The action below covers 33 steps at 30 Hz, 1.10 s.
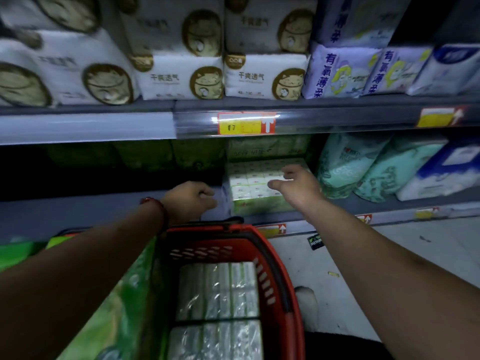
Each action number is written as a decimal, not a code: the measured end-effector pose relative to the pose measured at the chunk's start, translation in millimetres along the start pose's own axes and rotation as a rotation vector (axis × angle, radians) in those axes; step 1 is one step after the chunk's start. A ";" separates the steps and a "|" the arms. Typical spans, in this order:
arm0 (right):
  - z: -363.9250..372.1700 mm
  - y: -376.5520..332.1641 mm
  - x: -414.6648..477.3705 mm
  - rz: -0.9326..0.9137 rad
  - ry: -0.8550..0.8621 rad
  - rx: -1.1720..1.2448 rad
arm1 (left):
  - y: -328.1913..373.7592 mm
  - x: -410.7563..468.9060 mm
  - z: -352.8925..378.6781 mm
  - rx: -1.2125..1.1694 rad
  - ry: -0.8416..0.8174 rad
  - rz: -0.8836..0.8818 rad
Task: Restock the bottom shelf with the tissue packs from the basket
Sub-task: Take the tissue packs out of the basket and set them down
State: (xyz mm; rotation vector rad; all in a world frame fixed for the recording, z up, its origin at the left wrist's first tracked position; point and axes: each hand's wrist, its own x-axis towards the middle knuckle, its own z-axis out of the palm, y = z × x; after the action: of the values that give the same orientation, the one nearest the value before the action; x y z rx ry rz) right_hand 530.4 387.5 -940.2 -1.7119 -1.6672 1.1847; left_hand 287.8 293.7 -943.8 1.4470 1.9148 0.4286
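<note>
The right hand [296,187] rests spread, relaxed fingers [278,183] on a blocky, film-wrapped tissue pack [249,189] near the front edge of the bottom shelf [78,211]. The left hand [189,201] curls beside it; grip unclear.

The grey bottom shelf [104,211] carried a tissue pack [255,189] near its middle, with darker green packs [161,154] behind it in shadow. Just right of it stood two pale green roll packs [348,167], then a blue-and-white pack [441,175]. The upper shelf [324,103] held white packs [179,76] with gold cat emblems and lavender packs [337,71] beside them. On the pale floor [402,245] stood a red basket [249,240], close to the shelf front, with a small dark card [315,241] near it.
</note>
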 end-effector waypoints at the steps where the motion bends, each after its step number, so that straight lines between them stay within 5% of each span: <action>1: 1.5 -13.3 -14.7 -0.070 -0.024 -0.052 | -1.5 -13.5 -8.8 0.008 0.015 0.006; 11: 48.7 -86.2 -145.9 -0.428 -0.209 -0.247 | -43.6 -161.8 -78.3 0.193 0.111 0.012; 18: 118.0 -81.9 -204.6 -0.263 -0.448 -0.249 | -123.7 -221.3 -85.6 0.077 0.475 -0.165; 20: 127.4 -67.2 -212.3 -0.160 -0.510 -0.203 | -142.1 -225.5 -80.1 -0.062 0.419 -0.304; 24: 140.2 -46.5 -216.9 0.071 -0.540 -0.067 | -159.6 -226.1 -59.4 -0.485 0.058 -0.481; 33: 173.8 -50.5 -239.1 0.170 -0.572 0.137 | -156.0 -237.8 -42.5 -0.829 0.033 -0.457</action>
State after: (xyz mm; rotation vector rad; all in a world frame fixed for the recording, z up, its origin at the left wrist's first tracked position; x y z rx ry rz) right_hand 385.7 125.1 -928.2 -1.5392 -1.7091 1.9630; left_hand 181.7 26.6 -934.5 0.4575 1.6978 0.8838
